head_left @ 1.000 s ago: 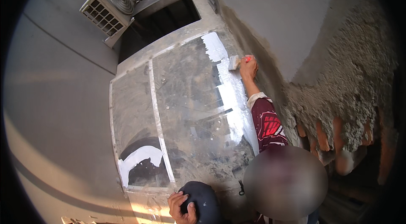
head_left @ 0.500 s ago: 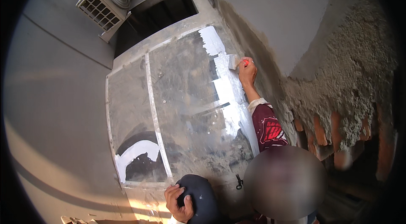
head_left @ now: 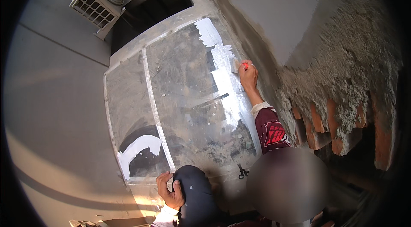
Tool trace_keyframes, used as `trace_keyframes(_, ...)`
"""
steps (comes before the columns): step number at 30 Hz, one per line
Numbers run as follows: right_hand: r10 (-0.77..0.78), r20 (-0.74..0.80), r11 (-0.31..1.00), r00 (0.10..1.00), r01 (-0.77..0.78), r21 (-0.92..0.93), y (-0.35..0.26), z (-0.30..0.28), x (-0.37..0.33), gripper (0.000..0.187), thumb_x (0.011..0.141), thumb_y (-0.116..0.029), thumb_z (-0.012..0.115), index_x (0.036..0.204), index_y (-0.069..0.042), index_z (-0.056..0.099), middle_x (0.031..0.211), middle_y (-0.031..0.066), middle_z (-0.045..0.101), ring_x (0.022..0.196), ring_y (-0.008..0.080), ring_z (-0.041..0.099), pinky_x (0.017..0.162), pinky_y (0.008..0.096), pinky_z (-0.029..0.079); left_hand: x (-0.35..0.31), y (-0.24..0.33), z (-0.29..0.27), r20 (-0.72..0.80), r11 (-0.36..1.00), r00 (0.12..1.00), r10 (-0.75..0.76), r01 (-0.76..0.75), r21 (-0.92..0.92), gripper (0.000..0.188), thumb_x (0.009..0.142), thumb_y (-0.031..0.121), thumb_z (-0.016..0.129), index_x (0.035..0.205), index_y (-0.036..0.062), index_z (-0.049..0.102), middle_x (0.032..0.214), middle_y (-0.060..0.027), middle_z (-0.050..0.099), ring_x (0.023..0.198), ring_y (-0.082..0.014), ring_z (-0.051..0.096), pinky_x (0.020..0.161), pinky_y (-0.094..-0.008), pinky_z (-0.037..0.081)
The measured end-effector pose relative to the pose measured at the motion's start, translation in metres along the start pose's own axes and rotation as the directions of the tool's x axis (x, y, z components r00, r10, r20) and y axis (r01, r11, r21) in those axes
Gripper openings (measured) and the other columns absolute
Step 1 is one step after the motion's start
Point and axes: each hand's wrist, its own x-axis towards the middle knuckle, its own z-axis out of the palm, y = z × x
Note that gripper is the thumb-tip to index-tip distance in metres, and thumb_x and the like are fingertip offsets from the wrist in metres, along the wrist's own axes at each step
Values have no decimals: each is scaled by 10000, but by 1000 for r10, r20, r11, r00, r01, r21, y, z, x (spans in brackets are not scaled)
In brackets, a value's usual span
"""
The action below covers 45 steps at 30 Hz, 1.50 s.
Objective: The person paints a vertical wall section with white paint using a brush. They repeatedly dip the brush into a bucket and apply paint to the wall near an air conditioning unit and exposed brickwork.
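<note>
Wall (head_left: 51, 98), grey and smooth, fills the left edge, with an air-conditioner unit (head_left: 96, 6) beside it near the top. Next comes a dirty slab (head_left: 180, 73), its lower left corner bearing a curved white patch (head_left: 141, 143) and a pale strip (head_left: 150, 81) running lengthwise to the right of that patch. At the bottom, the left hand (head_left: 171, 190) rests against a dark-clothed knee (head_left: 192, 192), thumb and fingers spread apart; this grip holds no tool and probably just steadies the crouching body. Further right, a ragged white coat (head_left: 224, 83) lies along the slab's right side, and the brush (head_left: 234, 66) sits at its outer edge, bristles turned left onto the white, likely so they meet the coating broadside. Dark scissors (head_left: 242, 171) lie lower down, near the blurred oval. The right hand (head_left: 249, 76) pinches the brush's orange-red handle, fingers closed around it near the bristles, presumably for control. Rough mortar (head_left: 342, 73) hangs over exposed bricks (head_left: 334, 124) at far right.
</note>
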Motion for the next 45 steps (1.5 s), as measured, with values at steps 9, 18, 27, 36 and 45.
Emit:
trace_keyframes(9, 80, 27, 996, 996, -81, 33, -8, -18, -31, 190, 857, -148, 591, 979, -9, 635, 819, 218, 662, 782, 385, 652, 728, 437, 497, 13, -17, 19, 64, 994, 993, 98, -95, -52, 206, 825, 35, 609, 1021, -29, 596, 1027, -210, 612, 994, -364, 571, 916, -432, 433)
trace_keyframes(18, 101, 47, 994, 994, -102, 25, -3, -51, -65, 173, 851, -138, 587, 975, -28, 639, 833, 214, 663, 793, 382, 649, 733, 439, 494, 25, -16, 42, 119, 976, 977, 175, -157, -149, 205, 817, 11, 618, 1018, -26, 599, 1001, -194, 616, 999, -355, 570, 916, -419, 434)
trace_keyframes(27, -113, 77, 986, 991, 122, -115, 12, -68, -77, 160, 879, -117, 599, 1006, -28, 636, 866, 185, 677, 815, 339, 660, 722, 396, 511, 24, -19, 49, 142, 973, 971, 190, -167, -161, 200, 820, 11, 620, 1016, -19, 601, 997, -187, 618, 1004, -351, 572, 915, -416, 434)
trace_keyframes(36, -32, 141, 998, 990, 39, -46, 15, -91, -88, 158, 888, -98, 602, 1024, -26, 635, 888, 157, 680, 832, 276, 666, 729, 361, 511, 29, -13, 57, 173, 968, 962, 212, -183, -172, 187, 828, 13, 618, 1011, -18, 596, 991, -180, 625, 992, -350, 582, 900, -412, 444)
trace_keyframes(45, 63, 95, 996, 993, -69, 63, 11, -97, -96, 151, 878, -93, 616, 1016, -34, 626, 946, 178, 662, 877, 361, 634, 777, 413, 496, 33, -7, 68, 202, 960, 950, 239, -200, -195, 185, 824, 9, 617, 1007, -14, 598, 974, -178, 627, 984, -354, 589, 887, -415, 452)
